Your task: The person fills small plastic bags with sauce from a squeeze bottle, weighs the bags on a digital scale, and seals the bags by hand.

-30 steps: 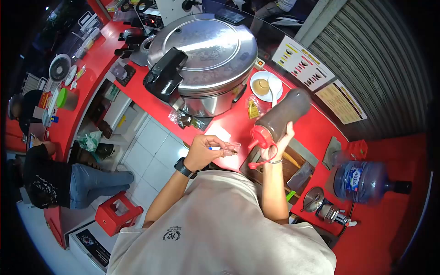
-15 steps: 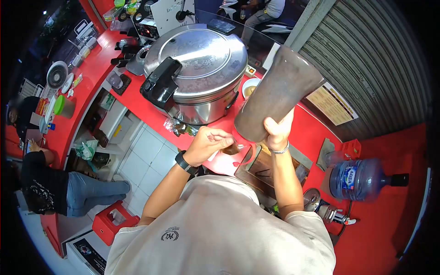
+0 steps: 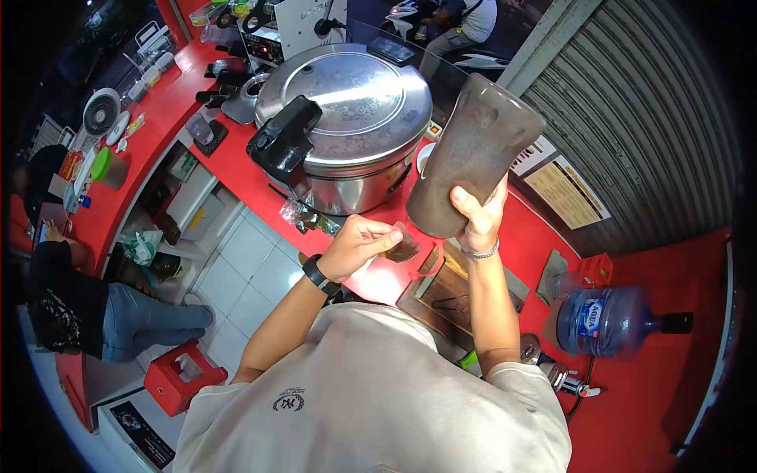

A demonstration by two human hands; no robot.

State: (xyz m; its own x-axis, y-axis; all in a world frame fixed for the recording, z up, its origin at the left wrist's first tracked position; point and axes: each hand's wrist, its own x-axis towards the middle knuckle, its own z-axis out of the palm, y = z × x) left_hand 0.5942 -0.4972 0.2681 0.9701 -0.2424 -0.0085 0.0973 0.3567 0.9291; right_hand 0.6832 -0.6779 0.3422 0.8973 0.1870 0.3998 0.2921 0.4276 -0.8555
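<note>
Tilted with its base up, a large squeeze bottle (image 3: 477, 150) of dark content is gripped by my right hand (image 3: 479, 217). Its mouth end points down toward a small plastic bag (image 3: 403, 246) with dark liquid inside. My left hand (image 3: 359, 248), wearing a black watch, pinches the bag by its edge. A red cap strap (image 3: 430, 266) hangs by the bottle's lower end. The nozzle itself is hidden. Behind both hands stands a big steel pot (image 3: 343, 118) with a black handle.
A wooden box (image 3: 449, 296) sits on the red counter (image 3: 544, 229) below the bottle. Small packets (image 3: 309, 217) lie beside the pot. To the right are a water jug (image 3: 603, 322) and a red basket (image 3: 597, 270). A person (image 3: 63, 299) stands at the left counter.
The bottle has been raised and tipped further, base up, over the bag. The bag in my left hand now hangs open wider with dark liquid in it.
</note>
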